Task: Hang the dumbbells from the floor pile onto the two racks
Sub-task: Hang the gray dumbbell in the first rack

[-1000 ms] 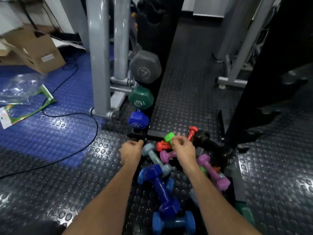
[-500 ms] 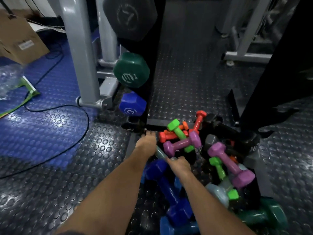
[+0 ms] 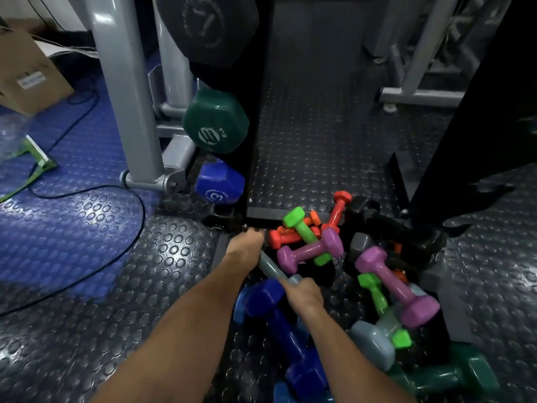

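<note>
A pile of coloured dumbbells lies on the studded floor: purple [image 3: 311,253], lime green [image 3: 305,231], orange-red [image 3: 290,234], dark blue [image 3: 279,321] and black [image 3: 389,225] ones. My left hand [image 3: 247,242] grips one end of a grey-blue dumbbell [image 3: 271,266]. My right hand [image 3: 303,292] grips its other end. Both heads of that dumbbell are hidden under my hands. The black rack [image 3: 255,117] stands just behind, with a grey dumbbell [image 3: 206,24], a green one [image 3: 215,122] and a blue one [image 3: 219,183] hanging on its left side.
A second black rack [image 3: 470,112] rises at the right. Grey machine posts [image 3: 125,91] stand left of the first rack, with a black cable [image 3: 101,199] looped over the blue mat. A cardboard box [image 3: 26,74] sits at far left. More dumbbells, green [image 3: 453,373] and pale grey [image 3: 374,341], lie lower right.
My view has dropped closer to the pile. My right hand left the lime green dumbbell and moved down to the grey-blue one; both hands now hold its ends.
</note>
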A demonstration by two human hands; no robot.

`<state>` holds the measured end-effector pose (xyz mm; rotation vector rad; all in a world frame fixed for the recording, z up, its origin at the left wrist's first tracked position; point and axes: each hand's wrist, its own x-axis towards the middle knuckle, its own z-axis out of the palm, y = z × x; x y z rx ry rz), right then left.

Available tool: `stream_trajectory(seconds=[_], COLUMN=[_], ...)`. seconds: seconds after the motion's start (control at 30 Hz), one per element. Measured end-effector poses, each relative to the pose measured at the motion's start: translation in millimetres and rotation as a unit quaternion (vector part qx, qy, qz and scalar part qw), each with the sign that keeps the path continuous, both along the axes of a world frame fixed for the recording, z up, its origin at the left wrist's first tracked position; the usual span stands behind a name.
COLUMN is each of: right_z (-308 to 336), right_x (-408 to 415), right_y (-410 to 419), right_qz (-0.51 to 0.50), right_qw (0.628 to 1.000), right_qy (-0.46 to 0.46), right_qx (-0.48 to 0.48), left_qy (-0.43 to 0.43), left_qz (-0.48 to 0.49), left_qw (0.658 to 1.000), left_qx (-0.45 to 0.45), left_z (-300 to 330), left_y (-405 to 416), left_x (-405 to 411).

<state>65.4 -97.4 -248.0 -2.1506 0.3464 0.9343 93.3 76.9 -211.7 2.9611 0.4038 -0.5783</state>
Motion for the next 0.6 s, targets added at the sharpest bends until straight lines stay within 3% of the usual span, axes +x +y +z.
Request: stream_trajectory(seconds=[0.4,0.6], right_z=[11.8,48.4], right_x=[-27.5,-26.9], right_y=[-33.1,-39.3], right_qz=[-0.079,-0.130], right_qw=[0.987,0.969], right_qy=[-0.068,-0.135], right_qx=[0.124,0.163], left_qy=[-0.035,-0.063], left_qz=[-0.061,0.018], left_qw=[0.996,0.996], left_qx=[0.052,-0.055], left_z=[64.3,103.0], left_y=[-20.9,-17.5], left_x=[-22.1,-43.0])
